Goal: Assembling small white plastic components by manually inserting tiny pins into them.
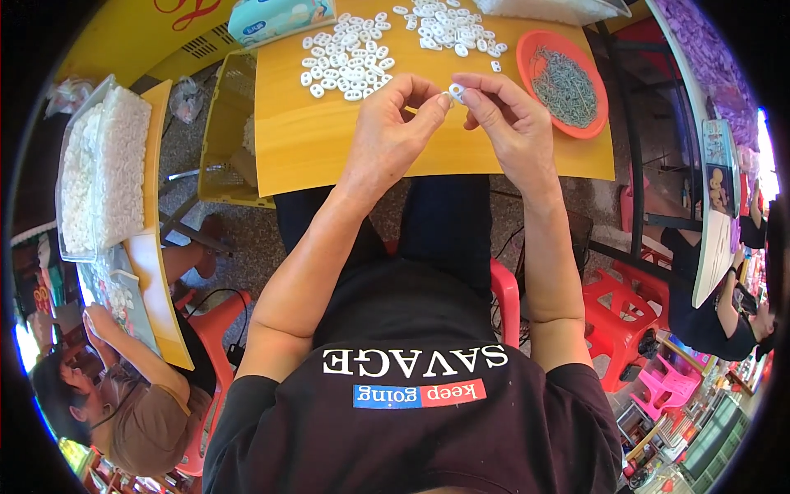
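Over the yellow table, my two hands meet close together. The thumb and forefinger of my right hand (512,115) pinch a small white oval plastic piece with holes (457,91). My left hand (401,119) is closed in a pinch right beside that piece; a small shiny bit shows at its fingertips, too small to name. Past my left hand lies a loose pile of white oval pieces with holes (350,62). A second pile of white pieces (448,26) is farther back. To the right of my right hand stands an orange-red bowl (528,51) holding many thin metal pins.
The yellow table (313,148) has a tissue pack (280,18) and a clear tray of white pieces (551,10) at its far side. A yellow crate (216,156) stands left of it. Co-workers sit at left and right, near red plastic stools (621,313).
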Demonstrator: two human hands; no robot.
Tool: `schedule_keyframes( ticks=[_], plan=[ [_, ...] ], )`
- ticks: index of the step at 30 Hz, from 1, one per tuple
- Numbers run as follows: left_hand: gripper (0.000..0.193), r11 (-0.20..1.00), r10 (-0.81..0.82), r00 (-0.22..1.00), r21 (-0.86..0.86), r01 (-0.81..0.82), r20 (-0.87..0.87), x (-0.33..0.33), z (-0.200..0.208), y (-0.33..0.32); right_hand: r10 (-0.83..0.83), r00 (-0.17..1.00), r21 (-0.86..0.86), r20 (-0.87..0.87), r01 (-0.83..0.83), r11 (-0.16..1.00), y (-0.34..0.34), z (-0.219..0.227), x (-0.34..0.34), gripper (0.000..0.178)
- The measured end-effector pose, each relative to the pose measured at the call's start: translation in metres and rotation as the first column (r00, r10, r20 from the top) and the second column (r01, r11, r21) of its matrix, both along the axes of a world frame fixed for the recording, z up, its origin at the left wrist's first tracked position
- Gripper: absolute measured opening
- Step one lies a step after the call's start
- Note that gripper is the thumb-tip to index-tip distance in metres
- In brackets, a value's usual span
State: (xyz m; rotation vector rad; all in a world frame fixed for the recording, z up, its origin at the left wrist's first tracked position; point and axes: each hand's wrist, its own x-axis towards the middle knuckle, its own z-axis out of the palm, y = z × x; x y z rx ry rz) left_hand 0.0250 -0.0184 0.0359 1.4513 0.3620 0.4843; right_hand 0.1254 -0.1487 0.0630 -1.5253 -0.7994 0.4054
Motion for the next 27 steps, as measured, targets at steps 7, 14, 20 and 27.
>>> schedule_keyframes(
  ticks=[7,14,20,27],
  plan=[
    [0.017,0.98,-0.034,0.999,-0.198,0.027,-0.027,0.0,0.006,-0.001,-0.051,0.997,-0.009,-0.058,0.05,0.999,0.004,-0.005,-0.007,0.022],
    [0.018,0.966,-0.037,0.999,-0.255,0.038,0.009,0.0,0.003,0.002,-0.072,0.991,0.03,-0.115,0.076,0.997,0.008,-0.008,-0.014,0.02],
    [0.016,0.94,-0.023,1.0,-0.34,0.028,0.02,0.001,-0.008,-0.001,-0.143,0.987,0.037,-0.07,0.146,0.989,0.016,-0.026,-0.022,0.02],
    [0.02,0.938,0.0,0.993,-0.345,0.039,0.114,-0.003,-0.018,-0.002,-0.004,0.899,0.137,-0.439,0.072,0.988,0.012,-0.027,-0.014,0.023]
  ],
)
